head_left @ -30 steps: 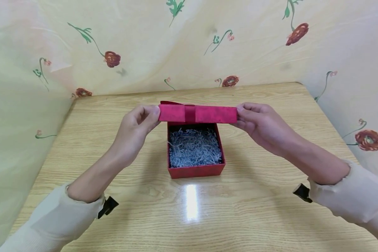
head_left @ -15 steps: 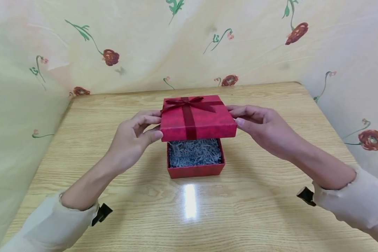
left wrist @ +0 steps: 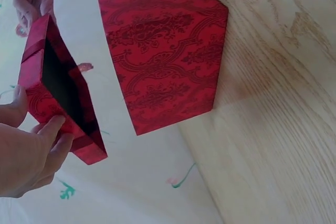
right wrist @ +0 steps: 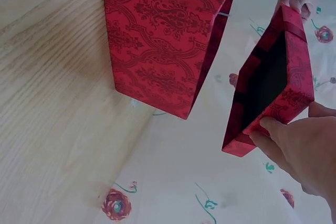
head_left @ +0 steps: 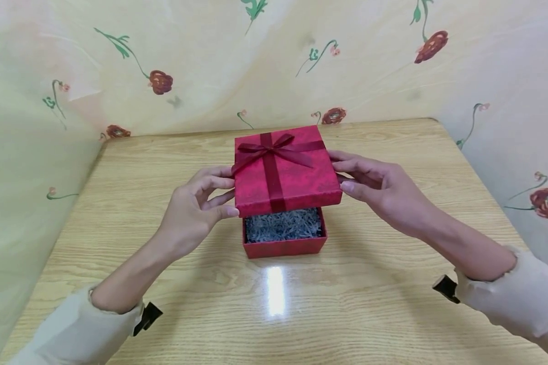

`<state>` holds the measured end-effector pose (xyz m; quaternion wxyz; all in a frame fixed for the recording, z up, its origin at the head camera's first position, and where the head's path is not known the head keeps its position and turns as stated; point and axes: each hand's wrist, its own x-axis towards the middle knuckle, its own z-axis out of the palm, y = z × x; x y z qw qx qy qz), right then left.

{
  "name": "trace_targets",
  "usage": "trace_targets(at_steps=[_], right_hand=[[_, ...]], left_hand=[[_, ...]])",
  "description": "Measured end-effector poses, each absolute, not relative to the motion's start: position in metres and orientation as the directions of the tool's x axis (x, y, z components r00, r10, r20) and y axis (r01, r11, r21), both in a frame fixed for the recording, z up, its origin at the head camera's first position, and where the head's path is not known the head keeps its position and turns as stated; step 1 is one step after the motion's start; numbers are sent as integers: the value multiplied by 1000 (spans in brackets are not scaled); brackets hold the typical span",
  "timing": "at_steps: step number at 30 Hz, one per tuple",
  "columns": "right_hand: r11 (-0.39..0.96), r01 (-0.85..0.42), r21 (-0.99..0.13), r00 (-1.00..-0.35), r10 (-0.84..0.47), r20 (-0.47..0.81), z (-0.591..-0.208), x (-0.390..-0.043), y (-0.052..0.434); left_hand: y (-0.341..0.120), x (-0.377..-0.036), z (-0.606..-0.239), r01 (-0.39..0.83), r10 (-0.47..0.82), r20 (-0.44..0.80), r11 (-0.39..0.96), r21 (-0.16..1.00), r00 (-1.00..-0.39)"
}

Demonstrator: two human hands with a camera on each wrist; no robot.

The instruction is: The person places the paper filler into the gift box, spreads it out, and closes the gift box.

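A red gift box lid (head_left: 297,175) with a dark red ribbon bow is held above the box by both hands. My left hand (head_left: 189,213) grips its left side, thumb at the near corner and fingers along the edge. On the opposite side my right hand (head_left: 383,192) holds the lid between thumb and fingers. Below sits the red patterned box (head_left: 285,248), partly filled with pale shredded paper (head_left: 283,225); the lid covers its rear part in the head view. Both wrist views show a gap between the lid (left wrist: 63,87) and the box (right wrist: 163,40), and the lid's dark inside.
The box stands on a light wooden table (head_left: 370,314). Behind and beside the table hangs a pale cloth (head_left: 201,66) printed with red flowers. A black clip-like piece (head_left: 148,318) is at the left sleeve, another (head_left: 446,289) at the right.
The lid was seen nearly edge-on; it has tilted so its ribboned top faces the camera, and its near edge has come lower over the box. Both hands moved with it, keeping hold.
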<state>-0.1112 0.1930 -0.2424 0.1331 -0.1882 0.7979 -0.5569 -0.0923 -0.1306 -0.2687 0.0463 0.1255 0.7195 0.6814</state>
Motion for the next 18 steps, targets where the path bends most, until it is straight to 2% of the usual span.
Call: trace_targets(at_steps=[18], right_hand=[[251,-156,-955,-891,-453,27,-252,-108,195]], left_hand=[[-126,-90,-274,128,248,120,13,992,-961]])
